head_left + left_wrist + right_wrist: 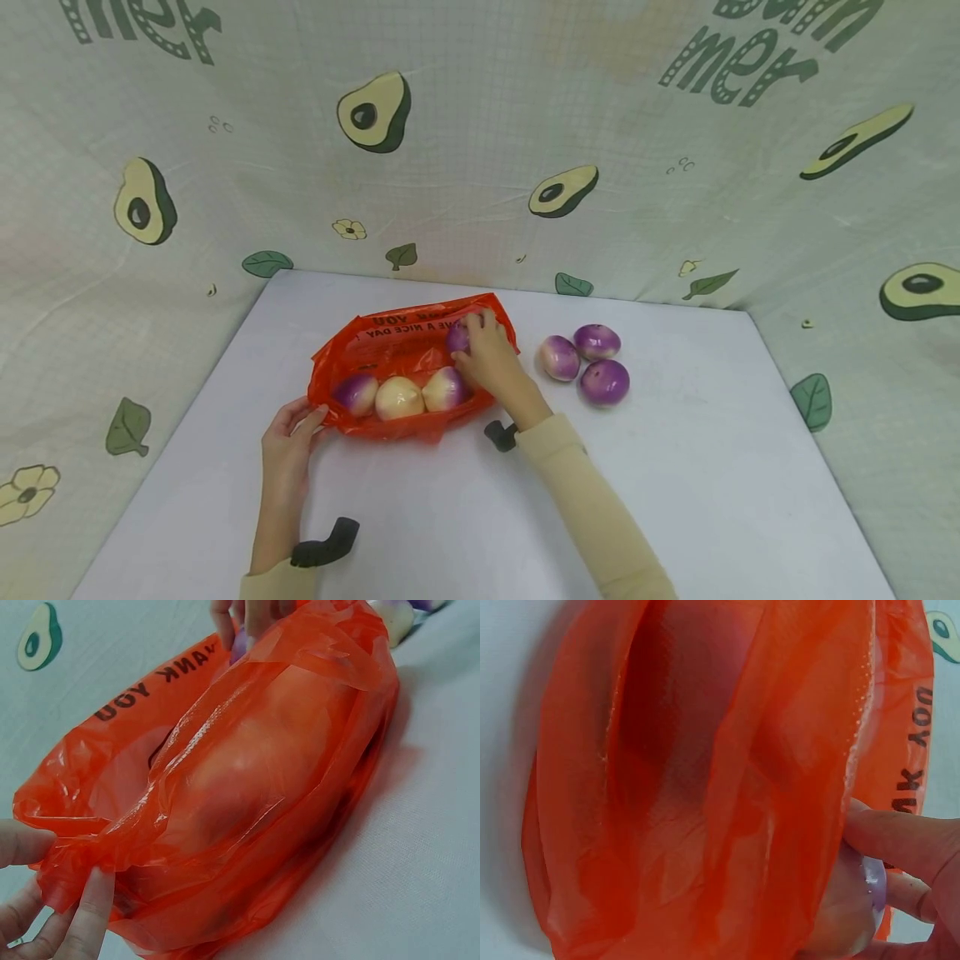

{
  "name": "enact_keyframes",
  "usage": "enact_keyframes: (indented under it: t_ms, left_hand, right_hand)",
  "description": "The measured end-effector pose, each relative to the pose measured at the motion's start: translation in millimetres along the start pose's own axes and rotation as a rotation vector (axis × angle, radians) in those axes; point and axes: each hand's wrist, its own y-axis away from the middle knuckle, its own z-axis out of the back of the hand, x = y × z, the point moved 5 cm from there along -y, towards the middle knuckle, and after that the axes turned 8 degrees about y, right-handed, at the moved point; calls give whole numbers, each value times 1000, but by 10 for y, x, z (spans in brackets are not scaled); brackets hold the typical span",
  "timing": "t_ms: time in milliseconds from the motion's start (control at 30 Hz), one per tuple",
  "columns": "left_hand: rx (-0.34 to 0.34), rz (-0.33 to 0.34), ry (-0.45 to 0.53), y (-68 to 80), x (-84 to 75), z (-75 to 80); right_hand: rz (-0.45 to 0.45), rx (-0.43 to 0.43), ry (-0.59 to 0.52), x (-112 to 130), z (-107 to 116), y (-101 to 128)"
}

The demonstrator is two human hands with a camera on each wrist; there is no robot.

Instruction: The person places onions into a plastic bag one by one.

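Observation:
A red plastic bag [397, 358] with black lettering lies with its mouth spread on the table. Inside, along the near side, sit three purple-and-white turnips, the left one [356, 393], a paler middle one [399, 398] and the right one [444, 389]. My left hand [288, 432] pinches the bag's left edge between thumb and fingers, also visible in the left wrist view. At the bag's right end my right hand [491, 358] grips another purple turnip [457, 336] inside the mouth. In the right wrist view, red film partly covers that turnip [855, 904].
Right of the bag, three more turnips stand close together: one [559, 358], one [597, 342] and one [604, 383]. The white table [712, 467] meets an avocado-print cloth [465, 167] at the back and sides. Black attachments [327, 543] are worn at both wrists.

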Motion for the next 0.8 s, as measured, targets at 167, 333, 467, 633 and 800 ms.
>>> enact_keyframes:
  t_ms: [167, 333, 467, 633, 800]
  left_hand:
    - [13, -13, 8, -107, 108, 49]
    - [34, -53, -2, -98, 113, 61]
    - [27, -76, 37, -267, 286, 135]
    - [-2, -65, 101, -498, 526, 230]
    - [0, -72, 96, -497, 526, 233]
  right_hand:
    - [-23, 34, -5, 20, -22, -41]
    - [-8, 80, 22, 30, -88, -63]
    - [32, 170, 34, 4, -231, -8]
    - [34, 196, 5, -41, -336, 47]
    - [26, 188, 13, -45, -341, 42]
